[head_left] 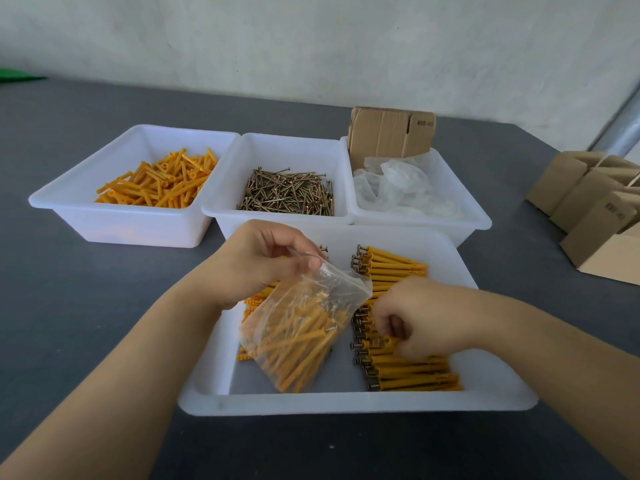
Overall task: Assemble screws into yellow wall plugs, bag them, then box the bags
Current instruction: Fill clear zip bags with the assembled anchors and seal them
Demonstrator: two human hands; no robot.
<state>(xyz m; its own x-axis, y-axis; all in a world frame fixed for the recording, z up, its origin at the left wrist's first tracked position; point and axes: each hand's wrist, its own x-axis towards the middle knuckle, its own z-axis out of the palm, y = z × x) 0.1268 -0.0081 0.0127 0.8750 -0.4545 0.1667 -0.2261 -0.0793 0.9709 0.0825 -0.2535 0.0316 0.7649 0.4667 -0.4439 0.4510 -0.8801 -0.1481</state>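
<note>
A clear zip bag (304, 327) partly filled with yellow plugs with screws hangs over the near white tray (346, 403). My left hand (263, 261) pinches the bag's top corner. My right hand (412, 317) is curled down onto the row of assembled plugs (412, 372) on the tray's right side and grips some of them. More assembled plugs (391, 265) lie at the tray's far right, and others are partly hidden behind the bag.
Three white bins stand behind: loose yellow plugs (162, 181) left, screws (287, 195) middle, empty clear bags (401, 188) with flat cardboard (391, 133) right. Folded cardboard boxes (595, 209) sit at the table's right edge. A wall rises behind.
</note>
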